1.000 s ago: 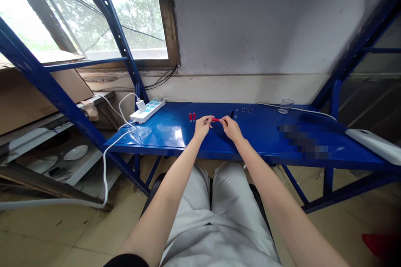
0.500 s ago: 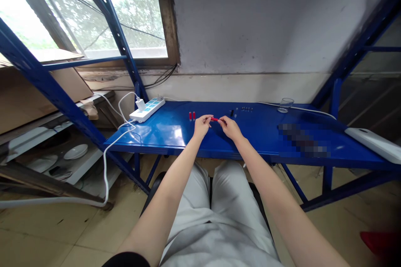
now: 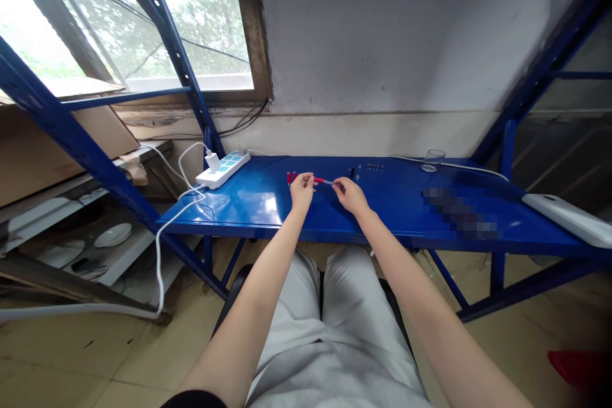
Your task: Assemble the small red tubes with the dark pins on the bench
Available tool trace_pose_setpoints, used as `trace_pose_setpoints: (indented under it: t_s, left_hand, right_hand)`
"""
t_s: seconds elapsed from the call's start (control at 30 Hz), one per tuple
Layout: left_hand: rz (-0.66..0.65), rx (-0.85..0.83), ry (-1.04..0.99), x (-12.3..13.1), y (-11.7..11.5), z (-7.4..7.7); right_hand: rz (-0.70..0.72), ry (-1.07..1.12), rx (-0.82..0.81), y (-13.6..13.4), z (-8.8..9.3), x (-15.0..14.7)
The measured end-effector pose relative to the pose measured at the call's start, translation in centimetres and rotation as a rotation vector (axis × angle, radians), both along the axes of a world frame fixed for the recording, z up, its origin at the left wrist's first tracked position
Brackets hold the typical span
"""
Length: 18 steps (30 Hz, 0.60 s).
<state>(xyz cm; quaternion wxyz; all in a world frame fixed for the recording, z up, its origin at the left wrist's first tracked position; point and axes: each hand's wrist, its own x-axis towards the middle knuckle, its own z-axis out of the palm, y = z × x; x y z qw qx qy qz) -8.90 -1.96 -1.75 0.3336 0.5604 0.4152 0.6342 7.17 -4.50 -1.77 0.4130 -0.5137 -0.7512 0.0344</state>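
Note:
Both my hands are over the middle of a blue metal shelf. My left hand pinches the left end of a small red piece. My right hand pinches a thin pale part that sticks out of the red piece's right end; I cannot make out what it is. Two more small red pieces stand on the shelf just left of my left hand. A small black part and a row of tiny dark bits lie behind my right hand.
A white power strip with a plugged-in charger and white cable lies at the shelf's back left. A clear glass stands at the back right, a white flat object at the far right. Blue rack posts flank the shelf. White dishes sit low on the left.
My hands have drawn slightly apart, the left one moving left with the red piece, so a thin pale part now shows between the red piece and my right fingers.

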Motion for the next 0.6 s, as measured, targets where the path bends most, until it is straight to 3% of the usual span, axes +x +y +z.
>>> trace_pose_setpoints:
  t_s: [0.17,0.33,0.43,0.6]
  left_hand:
    - [0.017,-0.055,-0.061,-0.1,0.0,0.0]
    - [-0.173,-0.081,-0.069,0.4,-0.2,0.0]
    - [-0.267,-0.071,-0.072,0.7,-0.7,0.3]
    - [-0.268,-0.075,-0.057,0.6,-1.0,0.7]
  right_hand:
    - [-0.037,0.105,0.064,-0.2,0.3,0.2]
    - [0.028,0.223,0.099,-0.3,0.6,0.1]
    - [0.112,0.235,0.016,-0.2,0.4,-0.2]
    - [0.201,0.289,-0.182,-0.3,0.3,-0.5]
